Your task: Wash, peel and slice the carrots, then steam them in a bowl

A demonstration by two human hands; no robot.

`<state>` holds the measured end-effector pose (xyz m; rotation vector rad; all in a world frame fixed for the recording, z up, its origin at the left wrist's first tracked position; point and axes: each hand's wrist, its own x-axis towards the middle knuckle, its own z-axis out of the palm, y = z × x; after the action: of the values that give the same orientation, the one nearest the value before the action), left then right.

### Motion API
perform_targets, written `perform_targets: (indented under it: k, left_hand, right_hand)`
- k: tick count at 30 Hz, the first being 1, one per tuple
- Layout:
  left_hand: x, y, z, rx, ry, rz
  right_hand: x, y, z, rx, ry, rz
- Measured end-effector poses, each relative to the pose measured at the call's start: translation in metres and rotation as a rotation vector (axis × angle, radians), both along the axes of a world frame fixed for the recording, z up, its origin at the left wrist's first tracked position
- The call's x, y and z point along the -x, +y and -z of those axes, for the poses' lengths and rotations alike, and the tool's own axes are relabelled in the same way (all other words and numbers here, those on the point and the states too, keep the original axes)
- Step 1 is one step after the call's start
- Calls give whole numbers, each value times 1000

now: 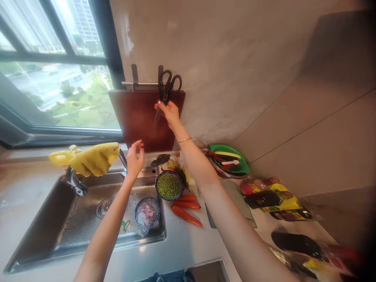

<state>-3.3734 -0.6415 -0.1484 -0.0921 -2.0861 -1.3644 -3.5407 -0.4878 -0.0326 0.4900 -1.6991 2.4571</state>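
My right hand is raised in front of the dark red cutting board and pinches a pair of black-handled scissors near the pivot. The handles point up at the level of the wall rail, and a blade shows below my fingers. Whether the scissors still touch the rail I cannot tell. Lower down, my left hand hovers over the back rim of the sink, loosely bent, its fingers slightly apart with nothing in them.
The steel sink holds a bowl of raw meat and a green peeler. Yellow gloves drape the faucet. Beside it sit a bowl of green beans or peas, carrots, a green basket and sauce bottles.
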Motion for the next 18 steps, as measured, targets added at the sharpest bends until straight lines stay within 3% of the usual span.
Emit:
perform_targets:
  k: [2,4,8,9,12,14,18]
  left_hand:
    - [-8,-6,18,-9,-53,-3]
    - [-14,-7,37,-29,-123,10]
    - [-24,12,68,-70,-261,87]
    - [-25,20,74,-76,-285,114]
    - [-29,44,87,-83,-343,200]
    - [-31,57,94,-72,-367,248]
    - [-36,65,103,-44,-394,283]
  right_hand:
    - [-9,30,3,-18,20,8]
    - [-26,73,16,-149,-57,12]
    - [-82,151,79,-710,-461,5]
    - [-97,161,99,-760,-527,22]
    - [-128,165,154,-798,-638,109]
    - [-139,155,177,-786,-674,170]
    - [-143,138,190,-718,-627,229]
